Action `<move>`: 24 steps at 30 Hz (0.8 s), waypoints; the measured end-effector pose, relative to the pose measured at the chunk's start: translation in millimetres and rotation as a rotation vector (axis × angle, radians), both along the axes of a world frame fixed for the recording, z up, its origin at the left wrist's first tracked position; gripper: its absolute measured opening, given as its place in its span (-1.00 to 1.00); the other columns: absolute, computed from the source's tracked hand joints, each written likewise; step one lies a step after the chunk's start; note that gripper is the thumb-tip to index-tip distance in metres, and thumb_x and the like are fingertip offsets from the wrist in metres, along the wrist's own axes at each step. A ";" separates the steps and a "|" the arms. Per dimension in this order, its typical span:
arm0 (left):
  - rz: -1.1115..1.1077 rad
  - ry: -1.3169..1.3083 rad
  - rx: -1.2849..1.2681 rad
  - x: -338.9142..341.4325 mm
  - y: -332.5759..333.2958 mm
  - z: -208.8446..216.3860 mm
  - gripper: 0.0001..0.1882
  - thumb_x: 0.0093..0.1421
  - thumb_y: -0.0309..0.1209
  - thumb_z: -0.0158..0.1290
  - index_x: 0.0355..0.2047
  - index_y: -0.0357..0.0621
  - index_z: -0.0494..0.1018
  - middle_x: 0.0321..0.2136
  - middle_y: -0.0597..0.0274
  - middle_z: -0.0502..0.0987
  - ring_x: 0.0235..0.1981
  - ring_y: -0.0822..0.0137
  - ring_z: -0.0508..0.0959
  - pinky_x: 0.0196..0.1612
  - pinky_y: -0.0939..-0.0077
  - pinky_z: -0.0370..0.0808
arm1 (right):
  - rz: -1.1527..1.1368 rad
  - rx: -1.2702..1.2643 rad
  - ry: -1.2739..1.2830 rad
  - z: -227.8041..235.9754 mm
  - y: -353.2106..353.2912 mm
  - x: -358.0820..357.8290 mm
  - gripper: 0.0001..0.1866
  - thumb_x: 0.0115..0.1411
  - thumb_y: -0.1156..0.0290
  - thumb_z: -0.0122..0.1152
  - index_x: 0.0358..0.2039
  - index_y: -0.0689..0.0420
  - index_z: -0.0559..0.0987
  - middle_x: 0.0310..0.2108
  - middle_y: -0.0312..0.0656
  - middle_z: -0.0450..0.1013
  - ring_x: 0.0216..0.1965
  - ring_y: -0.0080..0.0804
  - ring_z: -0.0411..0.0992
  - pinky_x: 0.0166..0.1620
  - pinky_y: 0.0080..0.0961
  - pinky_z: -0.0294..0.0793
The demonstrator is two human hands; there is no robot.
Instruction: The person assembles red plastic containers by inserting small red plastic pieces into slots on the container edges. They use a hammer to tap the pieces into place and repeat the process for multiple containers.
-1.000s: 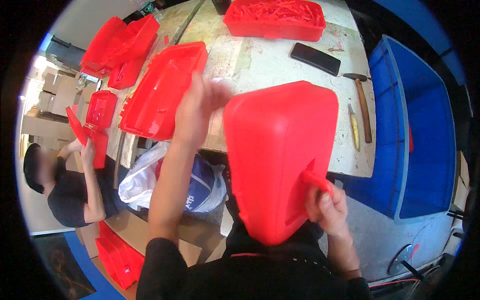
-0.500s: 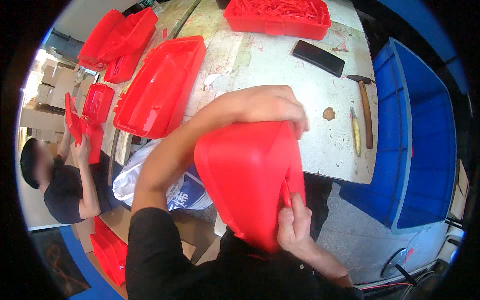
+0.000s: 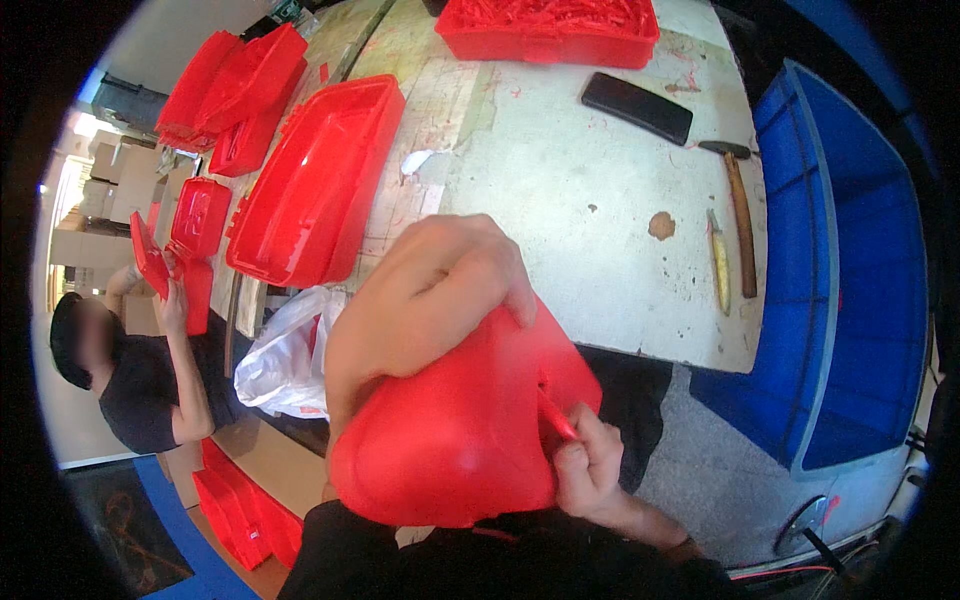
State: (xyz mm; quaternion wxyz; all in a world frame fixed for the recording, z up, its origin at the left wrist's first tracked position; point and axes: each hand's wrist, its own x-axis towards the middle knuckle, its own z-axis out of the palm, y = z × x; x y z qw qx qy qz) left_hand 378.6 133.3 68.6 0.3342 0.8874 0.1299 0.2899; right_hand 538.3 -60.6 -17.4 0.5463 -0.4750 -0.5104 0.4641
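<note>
A large, hollow red plastic box point(image 3: 440, 440) is tilted close against my body, its smooth rounded side facing up. My left hand point(image 3: 450, 290) wraps over its far edge, with the forearm along its left side. At the box's right side my right hand point(image 3: 590, 460) is closed in a pinch on a slim red piece point(image 3: 556, 415). That piece reaches up to a dark gap in the box; whether it is a separate tool or part of the box I cannot tell. The box hides much of my lap.
On the white worktable point(image 3: 560, 260) lie an open red tray point(image 3: 310, 190), a red bin of scraps point(image 3: 545, 40), a black phone point(image 3: 637, 107), a knife point(image 3: 719, 265) and a hammer point(image 3: 742, 225). A blue crate point(image 3: 820, 300) stands right. A co-worker point(image 3: 150, 375) holds red parts at left.
The box has turned and tipped down toward my body and left. My left hand has come nearer with it, its back now facing up. The right hand keeps its pinch on the slim red piece.
</note>
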 end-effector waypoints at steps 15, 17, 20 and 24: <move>0.250 -0.170 -0.352 -8.3 33.5 23.5 -0.56 0.35 -0.13 -0.12 -0.22 -0.28 0.58 -0.18 -0.08 0.60 -0.02 0.09 0.56 0.14 0.30 0.41 | -0.017 -0.049 -0.091 13.4 -13.8 20.4 -0.64 0.22 0.47 0.11 0.00 0.36 0.41 -0.32 0.18 0.48 -0.32 0.16 0.54 -0.27 -0.24 0.54; 0.274 -0.816 -0.656 -19.3 -5.6 20.9 -0.42 0.32 0.03 -0.07 0.09 -0.21 0.42 0.06 -0.15 0.48 0.10 0.01 0.49 0.22 0.15 0.36 | -0.132 0.035 -0.278 20.2 -8.5 24.6 -0.61 0.21 0.47 0.13 0.02 0.39 0.40 -0.30 0.17 0.49 -0.32 0.16 0.54 -0.25 -0.23 0.55; 0.124 -0.713 -0.813 -25.1 -77.5 7.3 0.00 0.13 0.14 0.12 0.39 -0.20 0.01 0.29 -0.07 0.23 0.34 0.02 0.21 0.37 0.04 0.12 | -0.153 0.127 -0.514 30.6 13.1 28.3 -0.64 0.18 0.45 0.22 -0.04 0.35 0.49 -0.30 0.12 0.47 -0.36 0.04 0.53 -0.28 -0.24 0.56; 0.639 -0.619 -0.992 -35.3 -127.8 -46.6 -0.14 0.05 -0.26 0.31 0.29 -0.24 0.16 0.18 0.07 0.37 0.18 0.20 0.40 0.25 0.19 0.29 | -0.073 0.393 -0.810 35.4 44.4 7.8 -0.50 0.11 0.24 0.31 -0.03 0.34 0.53 -0.19 0.00 0.42 -0.24 -0.10 0.43 -0.19 -0.32 0.45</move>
